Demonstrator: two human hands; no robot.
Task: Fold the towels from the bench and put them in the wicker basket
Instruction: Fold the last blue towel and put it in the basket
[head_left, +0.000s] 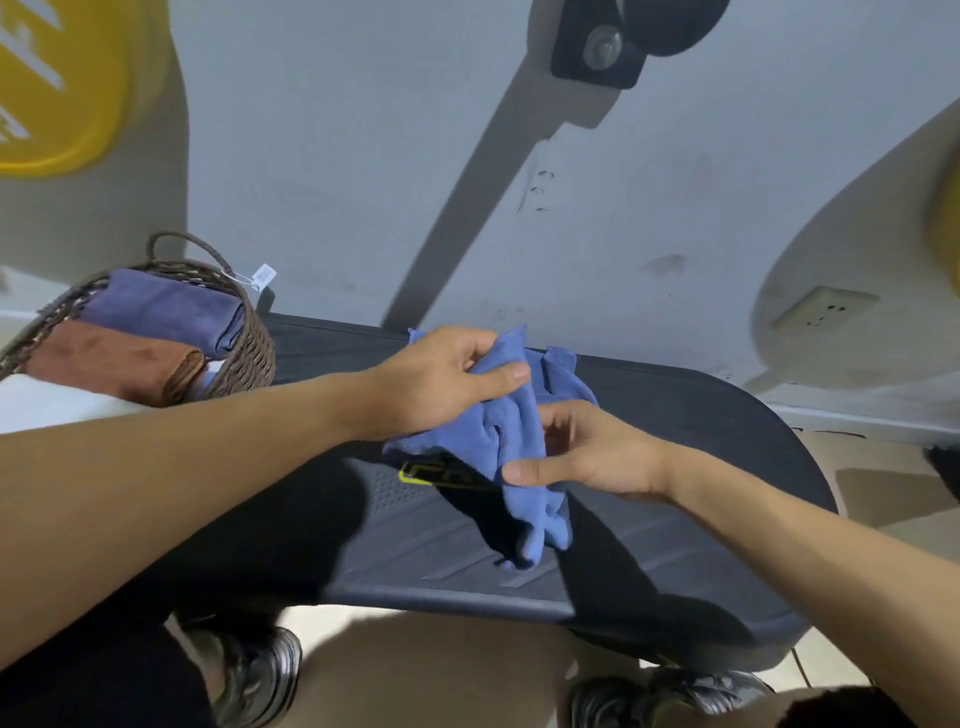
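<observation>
Gathering a crumpled blue towel above the dark tabletop, the person seems to be at the start of folding it. The left hand pinches an upper edge between thumb and fingers, while the right hand reaches in from the side, its fingers loosely spread against the cloth; whether they actually grip it cannot be told. Next, I judge, the towel needs shaking out and its corners found so it can be laid flat. The wicker basket at the left end already holds a folded purple towel and a brown towel. Its near side is cut off by the left arm, and the blue towel's corners are lost in the bunching.
</observation>
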